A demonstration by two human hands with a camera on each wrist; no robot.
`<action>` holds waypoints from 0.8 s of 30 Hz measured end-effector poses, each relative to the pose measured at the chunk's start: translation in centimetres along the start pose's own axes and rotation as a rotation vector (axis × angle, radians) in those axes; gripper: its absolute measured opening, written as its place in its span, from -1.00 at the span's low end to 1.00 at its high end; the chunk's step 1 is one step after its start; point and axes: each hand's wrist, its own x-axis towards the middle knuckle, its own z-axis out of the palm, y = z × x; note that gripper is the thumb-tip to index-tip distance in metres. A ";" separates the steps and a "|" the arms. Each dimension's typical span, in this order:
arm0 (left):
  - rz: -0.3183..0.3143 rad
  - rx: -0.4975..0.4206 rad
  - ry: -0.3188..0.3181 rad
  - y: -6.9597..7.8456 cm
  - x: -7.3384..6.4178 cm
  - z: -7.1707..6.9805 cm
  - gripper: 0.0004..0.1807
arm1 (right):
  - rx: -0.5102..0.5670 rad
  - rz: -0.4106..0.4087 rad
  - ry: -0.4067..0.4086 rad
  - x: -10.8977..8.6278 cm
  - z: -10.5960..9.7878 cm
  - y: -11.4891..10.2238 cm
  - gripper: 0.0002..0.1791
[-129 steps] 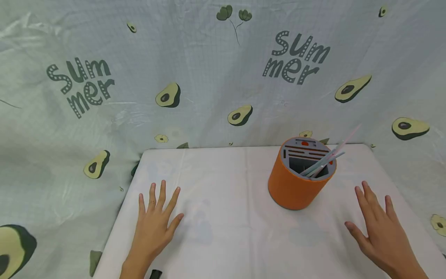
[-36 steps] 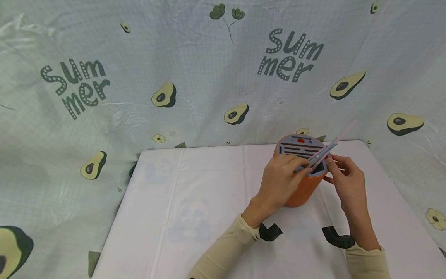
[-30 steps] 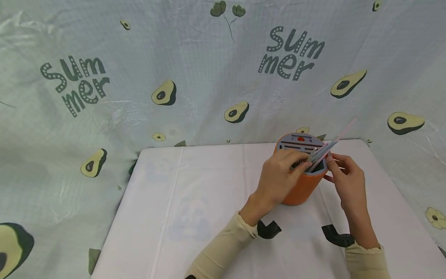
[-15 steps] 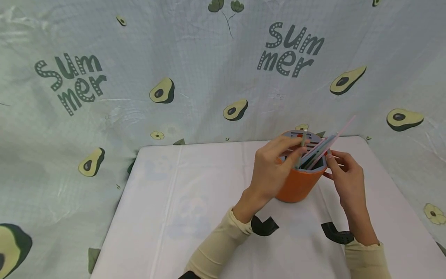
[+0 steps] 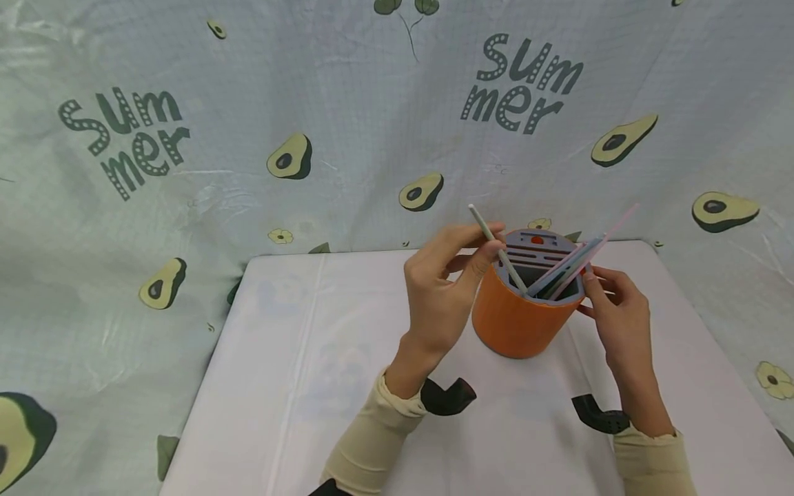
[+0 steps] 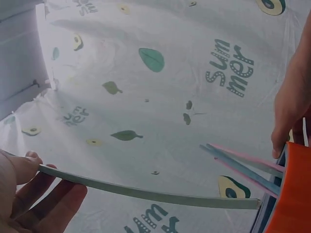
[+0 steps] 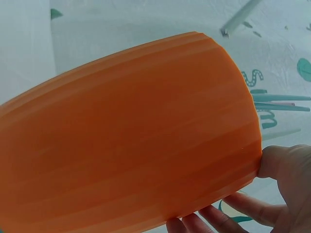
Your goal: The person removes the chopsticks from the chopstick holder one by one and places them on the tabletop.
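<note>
An orange cylindrical holder (image 5: 527,324) with a grey slotted top (image 5: 535,249) stands on the table, tilted in the head view. Thumb and fingers of my left hand (image 5: 437,296) pinch a pale green drinking straw (image 5: 510,267) near its upper end. Its lower end is by the holder's rim; in the right wrist view that straw (image 7: 240,18) shows apart from the holder. My right hand (image 5: 623,320) grips the holder's right side, thumb at the rim and fingers along the wall (image 7: 209,213). Several blue and pink straws (image 6: 243,170) lean out of the large compartment.
The table (image 5: 347,344) wears a white cover with a faint print. Behind it hangs a pale sheet (image 5: 353,89) with avocados and "summer" lettering. Black curved mounts (image 5: 448,397) sit at both wrists, over beige sleeves (image 5: 375,437).
My left hand has drawn the green straw out of the bunch and moved left with it. The right hand keeps its grip, and the holder has tilted slightly left.
</note>
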 end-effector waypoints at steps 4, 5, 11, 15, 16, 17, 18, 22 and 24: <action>-0.048 -0.035 0.051 0.1 0.4 -1.3 -0.80 | 0.002 0.003 0.008 0.0 0.1 -0.1 -0.40; -0.059 -0.040 0.062 0.1 0.4 -1.5 -0.80 | 0.001 0.005 0.012 0.0 0.1 -0.1 -0.41; -0.158 -0.041 0.124 -1.1 0.2 -3.3 -0.79 | 0.007 0.011 0.010 0.0 0.2 -0.2 -0.40; -0.307 -0.041 0.144 -2.2 -0.6 -4.7 -0.78 | 0.004 0.007 0.007 0.0 0.1 -0.2 -0.40; -0.349 -0.038 0.145 -2.6 -0.9 -5.0 -0.78 | 0.005 0.007 0.008 0.0 0.1 -0.1 -0.40; -0.390 -0.037 0.145 -2.9 -1.2 -5.3 -0.78 | 0.006 0.007 0.010 0.0 0.1 -0.1 -0.40; -0.431 -0.036 0.147 -3.2 -1.5 -5.7 -0.77 | 0.004 0.009 0.010 0.0 0.1 -0.1 -0.40; -0.563 -0.034 0.155 -4.4 -2.7 -7.1 -0.78 | 0.002 0.016 0.012 0.1 0.2 -0.1 -0.40; -0.611 -0.038 0.159 -4.9 -3.3 -7.7 -0.77 | 0.001 0.022 0.013 0.1 0.2 -0.1 -0.40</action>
